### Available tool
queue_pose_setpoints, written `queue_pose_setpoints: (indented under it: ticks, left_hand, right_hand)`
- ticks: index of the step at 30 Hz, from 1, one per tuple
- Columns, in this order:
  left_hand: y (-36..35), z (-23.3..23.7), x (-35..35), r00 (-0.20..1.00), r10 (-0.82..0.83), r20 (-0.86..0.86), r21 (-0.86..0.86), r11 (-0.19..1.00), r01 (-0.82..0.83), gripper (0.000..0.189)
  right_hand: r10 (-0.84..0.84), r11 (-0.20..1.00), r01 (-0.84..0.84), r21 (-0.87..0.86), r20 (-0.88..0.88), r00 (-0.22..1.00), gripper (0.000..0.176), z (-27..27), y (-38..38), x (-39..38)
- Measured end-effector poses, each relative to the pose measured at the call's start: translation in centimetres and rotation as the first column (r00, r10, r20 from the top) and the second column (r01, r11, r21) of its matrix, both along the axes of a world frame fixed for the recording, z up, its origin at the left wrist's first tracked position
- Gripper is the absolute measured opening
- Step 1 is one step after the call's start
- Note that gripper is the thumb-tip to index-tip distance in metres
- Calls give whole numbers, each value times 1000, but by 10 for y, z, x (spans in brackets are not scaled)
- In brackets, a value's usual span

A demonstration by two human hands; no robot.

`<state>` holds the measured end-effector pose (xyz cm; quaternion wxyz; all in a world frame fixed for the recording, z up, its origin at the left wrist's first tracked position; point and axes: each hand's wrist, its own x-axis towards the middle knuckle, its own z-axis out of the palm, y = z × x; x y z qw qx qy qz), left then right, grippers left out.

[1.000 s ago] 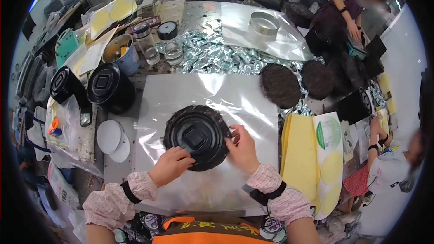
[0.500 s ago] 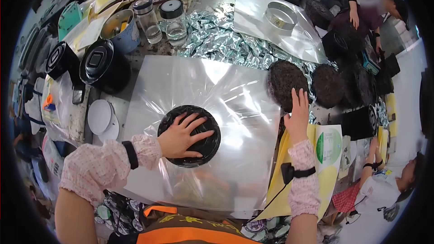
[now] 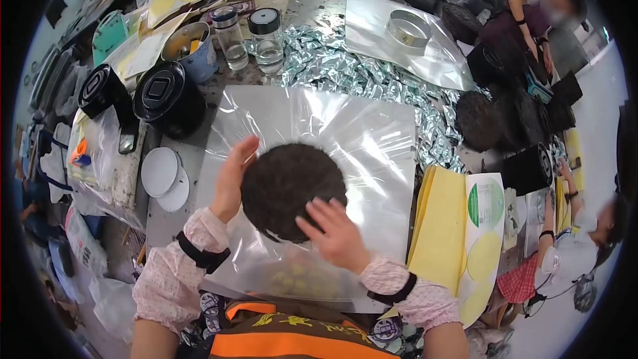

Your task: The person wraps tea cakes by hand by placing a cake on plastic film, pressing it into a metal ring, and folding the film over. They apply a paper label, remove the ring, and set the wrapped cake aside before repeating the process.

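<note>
A dark round tea cake [image 3: 289, 186] lies in the middle of a clear plastic sheet [image 3: 372, 133] on the table. My left hand [image 3: 231, 179] stands edge-on against the cake's left rim, fingers pointing up. My right hand [image 3: 332, 231] rests on the cake's lower right part with its fingers spread. The cake is held between the two hands. The black round lid seen earlier at this spot is hidden, and I cannot tell whether it lies under the cake.
Two black round containers [image 3: 166, 96] and white discs [image 3: 163, 173] stand at the left. Glass jars [image 3: 266, 30], crumpled foil wrappers [image 3: 345, 70] and a metal ring [image 3: 407, 30] lie behind. Another tea cake [image 3: 478, 119] and yellow paper sheets [image 3: 442, 226] are at the right. Two other people [image 3: 531, 6] work nearby.
My right hand has carried a tea cake from the right side onto the middle of the sheet. My left hand has come off the black lid and moved to the cake's left rim.
</note>
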<state>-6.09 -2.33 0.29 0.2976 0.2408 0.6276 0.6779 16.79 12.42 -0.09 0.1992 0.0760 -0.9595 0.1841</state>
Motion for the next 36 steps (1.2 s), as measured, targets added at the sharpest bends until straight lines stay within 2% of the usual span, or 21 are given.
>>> queue_pose_setpoints:
  ticks: [1,2,3,6,7,8,10,11,14,16,17,21,23,25,26,27,28,30,33,34,36]
  left_hand:
    - [-11,9,-1,985,-11,-173,-160,987,-17,38]
    - [-19,-19,-5,793,-143,-592,-259,966,-19,46]
    - [-19,-17,-1,792,-114,-599,-231,972,-35,49]
    - [-17,-12,6,818,-76,-570,-221,973,-63,50]
    - [-13,-13,8,832,-60,-552,-218,973,-75,49]
    - [-9,-13,11,758,-105,-643,-285,952,-110,49]
    - [-4,-7,14,588,-207,-782,-405,886,-226,47]
    - [0,1,18,263,-395,-880,-468,817,-337,51]
    - [10,-4,8,-41,-501,-865,-501,865,-4,66]
    - [31,-10,7,-6,-616,-788,-602,768,218,80]
    - [33,-13,5,1,-635,-773,-617,751,236,97]
    - [40,-19,-1,89,-684,-724,-636,712,297,118]
    - [41,-18,-2,147,-677,-721,-615,723,315,103]
    - [38,-22,-5,276,-626,-729,-521,770,370,78]
    - [25,-21,-4,437,-539,-720,-415,839,351,71]
    - [3,1,8,585,-442,-680,-309,896,318,64]
    - [-22,22,24,721,-342,-603,-209,940,271,58]
    - [-76,54,59,681,-287,-673,-210,958,197,42]
    - [-135,22,99,345,-503,-792,-566,817,-109,30]
    - [-143,20,95,262,-486,-834,-536,825,-176,27]
    - [-145,22,79,80,-455,-887,-458,843,-283,21]
  right_hand:
    - [1,1000,0,-27,38,999,61,-8,-5,3]
    - [9,999,-6,-52,74,997,64,-16,-6,3]
    - [22,997,-14,-76,109,994,68,-19,-4,-1]
    - [-63,973,91,-211,138,988,77,46,-1,-46]
    - [-70,985,95,-146,167,983,80,39,-4,-58]
    - [-75,993,92,-80,198,977,84,22,-7,-74]
    - [-68,997,72,-7,258,964,89,7,-10,-87]
    - [-55,998,57,2,287,956,90,4,-10,-90]
    - [-2,1000,4,-4,348,937,84,-17,-11,-89]
    - [-66,989,-7,148,485,872,80,-21,-11,-88]
    - [-83,988,9,152,489,869,79,-23,-10,-90]
    - [-114,987,37,157,515,850,75,-31,-15,-96]
    - [-148,977,70,202,402,903,72,-45,-18,-96]
    - [-151,981,73,180,471,869,78,-27,-19,-97]
    - [-161,981,84,173,497,853,81,-20,-16,-98]
    - [-134,991,120,63,340,931,82,-30,-15,-95]
    - [-125,992,122,32,349,929,83,-28,-15,-94]
    - [-94,994,109,-20,375,922,83,-22,-10,-95]
    - [-62,980,130,-154,384,921,84,-25,-6,-100]
    - [-52,972,135,-191,385,921,86,-22,-7,-101]
    - [-117,987,148,-69,338,934,89,-19,-12,-97]
